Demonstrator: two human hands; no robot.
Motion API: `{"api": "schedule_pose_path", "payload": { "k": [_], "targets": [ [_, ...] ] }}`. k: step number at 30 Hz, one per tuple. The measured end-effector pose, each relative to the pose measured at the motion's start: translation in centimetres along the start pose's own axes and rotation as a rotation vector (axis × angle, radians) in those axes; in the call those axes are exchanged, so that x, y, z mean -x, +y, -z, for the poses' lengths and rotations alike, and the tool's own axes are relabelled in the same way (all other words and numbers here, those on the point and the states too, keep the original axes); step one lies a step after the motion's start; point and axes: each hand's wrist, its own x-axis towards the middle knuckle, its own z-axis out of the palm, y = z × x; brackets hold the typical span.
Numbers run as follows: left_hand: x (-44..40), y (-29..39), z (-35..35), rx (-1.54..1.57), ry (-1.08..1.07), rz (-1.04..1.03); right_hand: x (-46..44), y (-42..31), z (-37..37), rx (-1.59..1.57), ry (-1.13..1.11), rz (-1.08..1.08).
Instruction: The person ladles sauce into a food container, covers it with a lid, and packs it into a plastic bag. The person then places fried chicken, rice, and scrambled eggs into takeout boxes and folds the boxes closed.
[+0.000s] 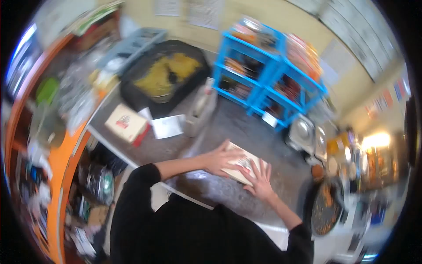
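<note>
A cream cardboard takeaway box [249,159] with dark print on its lid lies on the metal worktop in front of me. My left hand [222,160] grips its left end, fingers spread over the lid and edge. At the right end, my right hand [261,181] holds it with fingers spread along the side and top. Both hands cover much of the box, so its lower edges are hidden. A second cream box [125,123] with a red printed logo and a red side stands to the left, beside white paper slips [168,126].
A black tray [193,94] with yellow food stands at the back left, near a grey upright holder [200,116]. Blue shelf racks [263,94] with packets stand at the back. Metal containers [303,132] and a dark pan [327,207] are on the right. An orange-edged shelf [66,176] runs down the left.
</note>
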Motion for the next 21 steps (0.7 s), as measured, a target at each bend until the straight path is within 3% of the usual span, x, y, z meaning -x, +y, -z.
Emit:
{"api": "schedule_pose_path", "payload": {
  "k": [2,6,9,12,13,15,17,18,19,21],
  "targets": [
    [0.4,-0.4,-1.5,0.009,0.115,-0.058,-0.2,0.1,-2.3,0.068,0.116,0.060],
    [0.6,-1.5,-3.8,-0.072,0.341,-0.242,-0.9,-0.2,-2.0,0.068,0.053,0.178],
    [1.9,1.3,-1.4,-0.019,0.352,-0.036,-1.0,-1.6,-1.2,-0.072,0.059,0.139],
    [5.2,6.9,1.6,0.006,0.581,0.193,-0.6,-3.7,-0.8,-0.096,0.211,0.079],
    [7.7,8.8,3.3,0.030,0.698,0.240,-1.2,-5.6,-0.4,0.039,0.347,0.088],
    [15.6,10.8,5.9,0.027,0.740,0.348,-2.8,-8.1,-2.4,-0.165,0.439,-0.049],
    [25.3,12.5,8.0,0.001,0.990,0.539,-6.2,-17.6,-0.8,-0.823,0.475,-0.482],
    [30.0,14.4,10.1,0.060,1.177,0.828,-8.6,-22.5,0.1,-0.768,0.566,-0.364],
    [34.2,16.4,12.4,0.498,1.404,1.321,-11.2,-25.7,-1.5,-0.804,0.656,-0.129],
    [46.7,16.9,12.8,0.018,1.786,1.308,-18.6,-34.6,-3.2,-0.948,0.706,0.248]
  ]
}}
